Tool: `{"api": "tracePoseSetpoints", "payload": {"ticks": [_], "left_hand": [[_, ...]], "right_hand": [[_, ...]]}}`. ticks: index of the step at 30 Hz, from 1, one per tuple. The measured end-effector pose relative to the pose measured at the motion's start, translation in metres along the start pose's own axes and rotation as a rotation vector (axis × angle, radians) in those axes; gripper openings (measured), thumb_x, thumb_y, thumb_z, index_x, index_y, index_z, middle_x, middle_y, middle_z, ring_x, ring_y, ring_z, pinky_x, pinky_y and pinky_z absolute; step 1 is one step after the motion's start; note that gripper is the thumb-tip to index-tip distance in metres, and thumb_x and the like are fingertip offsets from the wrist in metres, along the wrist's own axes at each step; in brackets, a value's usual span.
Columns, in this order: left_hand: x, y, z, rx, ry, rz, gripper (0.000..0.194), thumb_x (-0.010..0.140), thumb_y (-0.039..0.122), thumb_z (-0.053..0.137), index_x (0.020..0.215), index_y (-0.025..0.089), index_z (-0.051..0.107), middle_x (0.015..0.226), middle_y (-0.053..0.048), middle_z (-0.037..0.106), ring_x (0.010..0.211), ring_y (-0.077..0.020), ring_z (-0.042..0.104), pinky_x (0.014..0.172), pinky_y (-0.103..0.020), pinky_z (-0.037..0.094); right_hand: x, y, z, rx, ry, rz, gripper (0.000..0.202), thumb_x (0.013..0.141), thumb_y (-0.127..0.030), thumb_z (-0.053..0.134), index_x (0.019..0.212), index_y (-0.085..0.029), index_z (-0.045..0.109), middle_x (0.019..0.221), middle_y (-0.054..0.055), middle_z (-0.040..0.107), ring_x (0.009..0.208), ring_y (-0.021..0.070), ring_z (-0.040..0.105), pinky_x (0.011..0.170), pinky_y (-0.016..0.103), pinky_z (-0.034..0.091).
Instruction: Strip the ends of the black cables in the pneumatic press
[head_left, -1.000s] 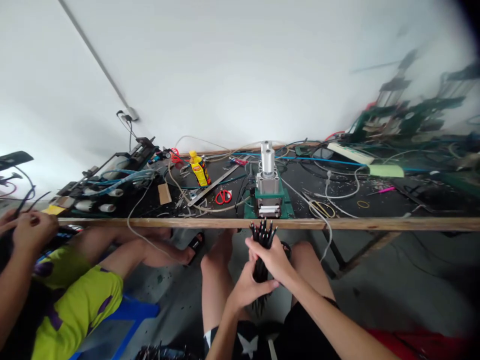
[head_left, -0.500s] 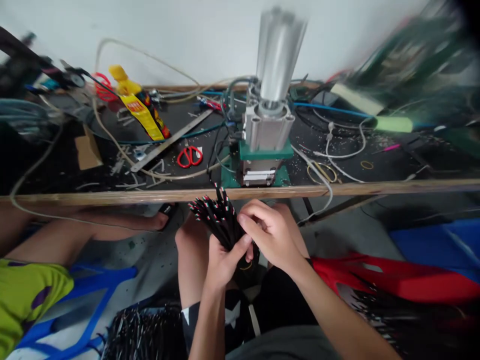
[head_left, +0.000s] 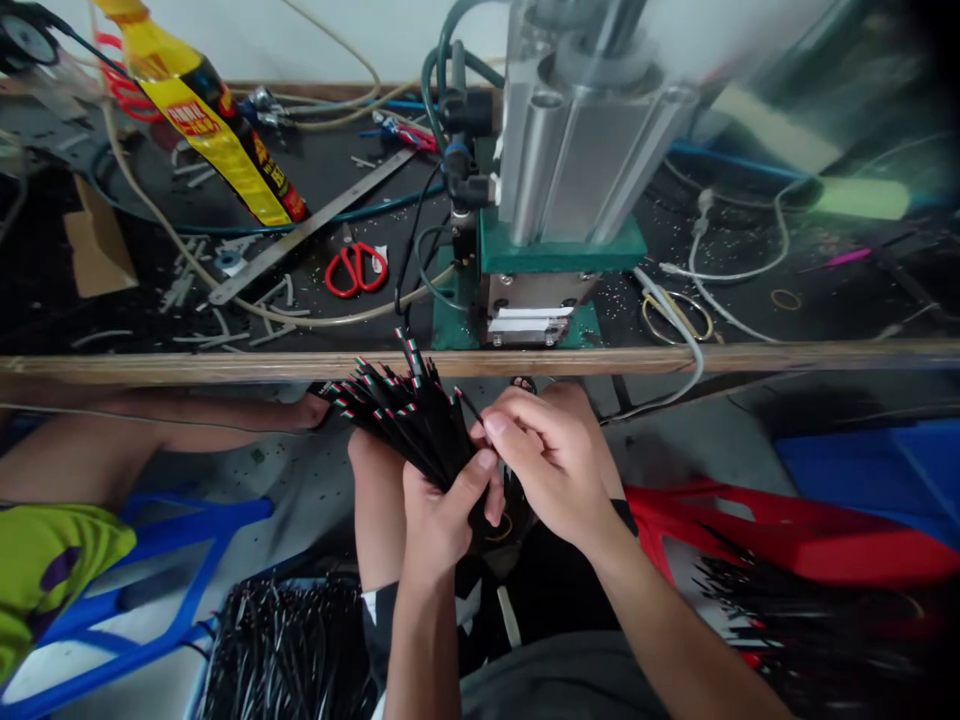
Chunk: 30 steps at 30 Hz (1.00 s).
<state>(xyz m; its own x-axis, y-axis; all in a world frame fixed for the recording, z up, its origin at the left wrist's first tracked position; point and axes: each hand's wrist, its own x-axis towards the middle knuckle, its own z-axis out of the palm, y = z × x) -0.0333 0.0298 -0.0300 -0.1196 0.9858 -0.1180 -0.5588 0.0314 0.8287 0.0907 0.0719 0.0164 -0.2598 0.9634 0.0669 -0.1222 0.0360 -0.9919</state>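
L hand (head_left: 441, 512) wrapped round blk wire bunch (head_left: 429, 428), prob. so none fall. R hand (head_left: 551, 458) pinches 1 blk wire (head_left: 469, 407) beside bunch, prob. to keep it apart.

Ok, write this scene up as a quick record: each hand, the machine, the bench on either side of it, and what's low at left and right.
Left hand: gripping bundle of black cables, coloured tips up
Right hand: pinching single black cable
Machine: on bench, beyond the hands
Bench left: yellow bottle, metal ruler, red-handled scissors
Bench right: pink item, cables
Low left: black cable pile
Low right: red plastic surface
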Motion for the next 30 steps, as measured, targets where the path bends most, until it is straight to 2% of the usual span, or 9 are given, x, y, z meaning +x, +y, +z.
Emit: {"api": "tracePoseSetpoints", "payload": {"ticks": [2,5,8,11,13,16,20,25,30], "left_hand": [[0.000,0.001,0.002,-0.024,-0.011,-0.017,0.025,0.095,0.038,0.096,0.094,0.020,0.079,0.060,0.004,0.066,0.038,-0.0089,0.055,0.040,-0.019,0.047],[-0.001,0.007,0.005,-0.023,-0.025,-0.019,0.027,0.093,0.041,0.097,0.092,0.020,0.081,0.066,0.002,0.071,0.040,-0.0093,0.059,0.041,-0.019,0.050],[-0.001,0.011,0.006,0.022,-0.045,-0.002,0.024,0.090,0.037,0.101,0.091,0.020,0.084,0.066,0.000,0.074,0.044,-0.0114,0.063,0.040,-0.018,0.052],[-0.001,0.012,0.006,0.075,-0.030,0.002,0.022,0.085,0.030,0.104,0.094,0.021,0.086,0.066,0.000,0.076,0.044,-0.0123,0.064,0.039,-0.018,0.053],[0.000,0.012,0.007,0.099,-0.013,0.009,0.021,0.084,0.030,0.104,0.091,0.020,0.087,0.065,0.000,0.076,0.042,-0.0122,0.064,0.040,-0.019,0.054],[0.003,0.012,0.011,0.112,0.009,0.047,0.018,0.085,0.028,0.103,0.087,0.018,0.087,0.060,0.000,0.074,0.039,-0.0114,0.062,0.039,-0.018,0.052],[0.010,0.014,0.020,0.100,0.099,0.115,0.013,0.083,0.021,0.100,0.084,0.019,0.087,0.056,0.002,0.072,0.037,-0.0117,0.061,0.036,-0.017,0.050],[0.015,0.016,0.038,0.085,0.175,0.114,0.011,0.080,0.020,0.096,0.084,0.019,0.086,0.049,0.005,0.066,0.035,-0.0114,0.056,0.035,-0.018,0.048],[0.016,0.016,0.047,0.010,0.203,0.103,0.011,0.078,0.018,0.095,0.081,0.020,0.085,0.049,0.007,0.061,0.033,-0.0091,0.050,0.033,-0.018,0.046]], "right_hand": [[0.000,0.001,-0.001,0.031,-0.016,0.003,0.028,0.112,-0.043,0.068,0.092,-0.024,0.074,0.089,0.000,0.068,0.056,0.0114,0.067,0.042,0.022,0.053],[-0.003,0.006,0.002,0.127,0.002,0.079,0.032,0.114,-0.052,0.064,0.094,-0.026,0.066,0.076,-0.005,0.062,0.041,0.0103,0.059,0.033,0.022,0.045],[-0.004,0.010,0.011,0.128,0.174,0.074,0.040,0.113,-0.058,0.065,0.088,-0.027,0.059,0.062,-0.008,0.054,0.037,0.0108,0.051,0.031,0.022,0.039],[0.000,0.012,0.017,0.055,0.394,0.006,0.049,0.110,-0.059,0.071,0.077,-0.027,0.055,0.059,-0.006,0.052,0.045,0.0116,0.050,0.039,0.023,0.042],[0.005,0.011,0.018,0.017,0.449,-0.033,0.050,0.109,-0.058,0.072,0.075,-0.026,0.055,0.061,-0.005,0.053,0.050,0.0122,0.051,0.045,0.024,0.044],[0.013,0.011,0.015,0.003,0.435,-0.065,0.043,0.110,-0.053,0.073,0.079,-0.025,0.061,0.066,-0.004,0.062,0.056,0.0124,0.056,0.052,0.025,0.046],[0.025,0.008,0.012,0.022,0.403,-0.060,0.039,0.112,-0.046,0.069,0.080,-0.024,0.063,0.070,-0.002,0.069,0.061,0.0136,0.064,0.057,0.026,0.048],[0.039,0.004,0.015,0.035,0.414,-0.084,0.038,0.112,-0.041,0.066,0.077,-0.025,0.062,0.073,-0.002,0.071,0.073,0.0157,0.073,0.072,0.028,0.057],[0.047,0.003,0.019,0.098,0.450,-0.083,0.039,0.109,-0.033,0.067,0.072,-0.025,0.059,0.067,-0.003,0.067,0.073,0.0168,0.074,0.072,0.028,0.057]]}}
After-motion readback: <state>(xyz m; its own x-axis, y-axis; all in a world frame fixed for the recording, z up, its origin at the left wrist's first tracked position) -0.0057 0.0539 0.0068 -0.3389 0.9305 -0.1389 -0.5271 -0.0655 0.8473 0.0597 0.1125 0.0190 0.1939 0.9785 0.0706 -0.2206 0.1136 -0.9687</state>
